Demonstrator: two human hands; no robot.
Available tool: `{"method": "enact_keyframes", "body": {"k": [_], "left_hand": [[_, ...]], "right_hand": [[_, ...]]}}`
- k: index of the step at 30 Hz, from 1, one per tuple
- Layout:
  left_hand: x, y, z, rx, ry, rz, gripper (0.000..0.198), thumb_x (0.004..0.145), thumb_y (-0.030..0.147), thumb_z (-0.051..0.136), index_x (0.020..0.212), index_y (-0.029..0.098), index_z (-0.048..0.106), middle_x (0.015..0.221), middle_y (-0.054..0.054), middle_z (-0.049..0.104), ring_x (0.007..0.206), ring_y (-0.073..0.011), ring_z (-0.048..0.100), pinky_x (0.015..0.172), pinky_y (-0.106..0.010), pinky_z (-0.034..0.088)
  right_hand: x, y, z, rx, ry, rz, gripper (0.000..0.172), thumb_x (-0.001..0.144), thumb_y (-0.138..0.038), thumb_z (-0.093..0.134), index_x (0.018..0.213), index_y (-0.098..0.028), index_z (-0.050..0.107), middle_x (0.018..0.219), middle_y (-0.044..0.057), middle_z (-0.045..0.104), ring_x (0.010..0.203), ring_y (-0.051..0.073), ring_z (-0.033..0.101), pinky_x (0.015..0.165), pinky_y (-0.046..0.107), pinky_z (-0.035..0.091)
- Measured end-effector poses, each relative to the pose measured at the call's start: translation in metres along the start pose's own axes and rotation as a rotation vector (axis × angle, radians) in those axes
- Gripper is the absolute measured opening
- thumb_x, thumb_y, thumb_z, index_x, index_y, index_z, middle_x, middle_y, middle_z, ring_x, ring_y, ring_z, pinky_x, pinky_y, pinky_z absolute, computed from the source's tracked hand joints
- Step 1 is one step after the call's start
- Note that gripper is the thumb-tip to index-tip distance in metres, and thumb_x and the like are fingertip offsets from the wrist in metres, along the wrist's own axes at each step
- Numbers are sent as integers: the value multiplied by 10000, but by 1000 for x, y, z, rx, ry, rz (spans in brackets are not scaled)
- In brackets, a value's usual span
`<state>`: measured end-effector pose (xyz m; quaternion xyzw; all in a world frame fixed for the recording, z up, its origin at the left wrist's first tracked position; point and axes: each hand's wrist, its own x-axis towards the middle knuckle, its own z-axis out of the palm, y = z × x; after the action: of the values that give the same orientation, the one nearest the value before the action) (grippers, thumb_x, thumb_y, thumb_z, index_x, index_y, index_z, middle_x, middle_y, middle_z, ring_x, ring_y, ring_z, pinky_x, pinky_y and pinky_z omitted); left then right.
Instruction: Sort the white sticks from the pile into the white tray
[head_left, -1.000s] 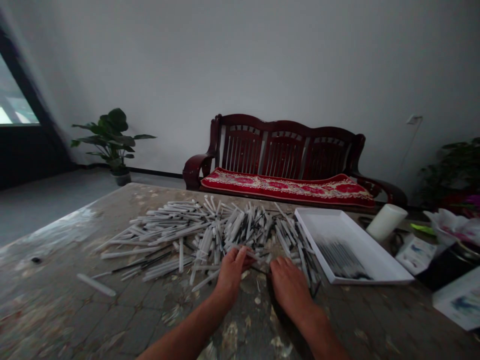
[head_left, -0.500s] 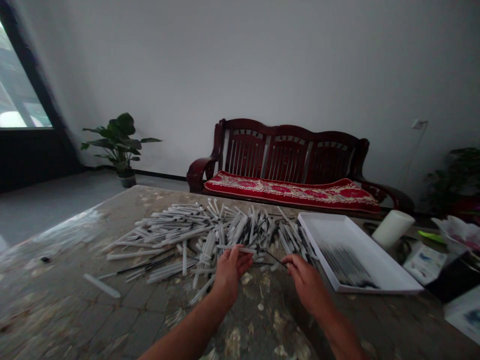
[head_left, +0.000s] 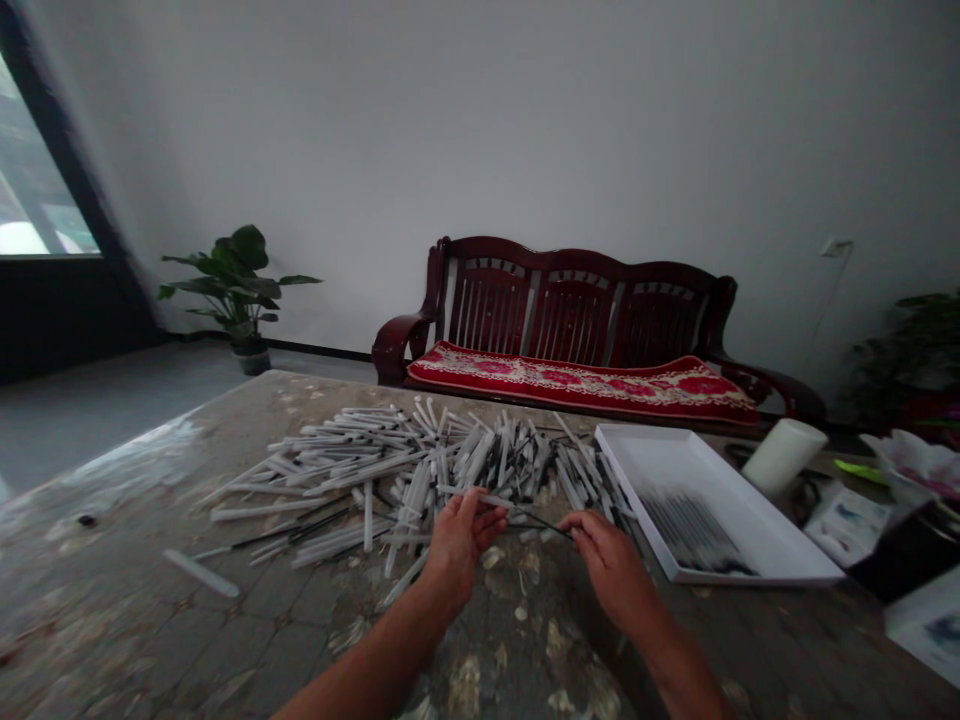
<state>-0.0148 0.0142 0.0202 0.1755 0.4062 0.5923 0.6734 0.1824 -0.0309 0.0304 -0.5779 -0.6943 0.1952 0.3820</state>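
My left hand (head_left: pixel 465 540) is closed, with a slim translucent white tube (head_left: pixel 491 499) pinched between thumb and fingers. My right hand (head_left: pixel 609 560) pinches the near end of a thin black rod (head_left: pixel 546 523). The rod slants up to the left and its far end meets the right end of the tube; whether it is inside is too small to tell. Just beyond both hands lies a loose pile of similar whitish tubes (head_left: pixel 360 455), several with dark rods among them. One tube (head_left: pixel 201 572) lies apart at the left.
At the right, a shallow white box (head_left: pixel 772 540) holds a row of thin dark rods (head_left: pixel 694 530). Past it stand a white roll (head_left: pixel 786 457) and small packages (head_left: pixel 847 522). A wooden bench (head_left: pixel 570 320) is behind the patterned table (head_left: pixel 255 640).
The black rod in my right hand has moved slightly left, and its tip now meets the tube's end. My left hand stays nearly in place.
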Motion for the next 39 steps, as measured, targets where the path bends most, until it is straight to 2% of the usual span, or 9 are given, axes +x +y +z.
{"method": "enact_keyframes", "body": {"k": [8,12,15,20,26,28,31,35,39], "left_hand": [[-2,-7,-1,66,-93,-46,134,878,276,613,822,158,581,695,-23,683,626,-144,699,598,-245,571],[-15,-15,4,76,-154,-157,116,843,230,670,811,143,601,709,-36,694,644,-146,701,628,-252,578],[-27,-23,8,65,-221,-258,153,810,238,719,799,134,607,710,-50,700,648,-153,702,635,-258,583],[-34,-27,9,15,-271,-327,163,798,222,733,766,132,602,713,-51,705,646,-159,711,640,-266,592],[-27,-22,7,-72,-228,-329,54,877,155,628,861,104,639,769,-93,741,672,-156,726,640,-249,604],[-23,-15,7,-152,-198,-268,85,909,145,578,902,100,649,772,-93,744,681,-146,727,644,-231,602],[-16,2,8,-272,-117,-178,162,941,122,502,868,108,646,719,-72,733,649,-131,721,608,-207,596],[-5,34,5,-385,-85,-47,186,941,124,491,838,128,646,690,-45,724,610,-114,709,583,-187,589],[6,53,-6,-397,-35,84,194,934,121,495,822,123,653,679,-49,723,596,-112,702,585,-193,587]], "right_hand": [[-2,-1,0,-30,-14,-77,233,917,-254,420,902,-237,652,895,40,660,870,196,621,792,295,454],[-4,-6,13,34,101,-87,251,943,-289,411,1010,-237,647,978,58,661,967,206,612,860,319,453],[-8,-11,30,173,212,-57,326,969,-359,387,1200,-242,585,1133,75,633,1069,206,584,939,341,444],[-10,-21,55,533,239,31,478,963,-547,359,1333,-280,502,1346,64,551,1232,212,510,1050,386,392],[2,-21,40,890,273,170,607,928,-665,264,1266,-268,575,1305,73,615,1201,237,558,985,420,445],[6,-11,26,788,336,192,562,891,-652,385,1178,-233,628,1216,88,663,1108,250,605,916,405,478],[6,3,14,424,413,212,347,795,-492,611,966,-199,688,960,71,719,919,244,640,846,366,485],[-7,-11,33,114,115,35,152,837,-267,567,881,-218,705,872,42,705,855,211,636,806,319,472],[-19,-48,63,-95,-200,-199,213,846,-121,546,939,-235,700,925,30,684,937,195,615,849,300,449]]}}
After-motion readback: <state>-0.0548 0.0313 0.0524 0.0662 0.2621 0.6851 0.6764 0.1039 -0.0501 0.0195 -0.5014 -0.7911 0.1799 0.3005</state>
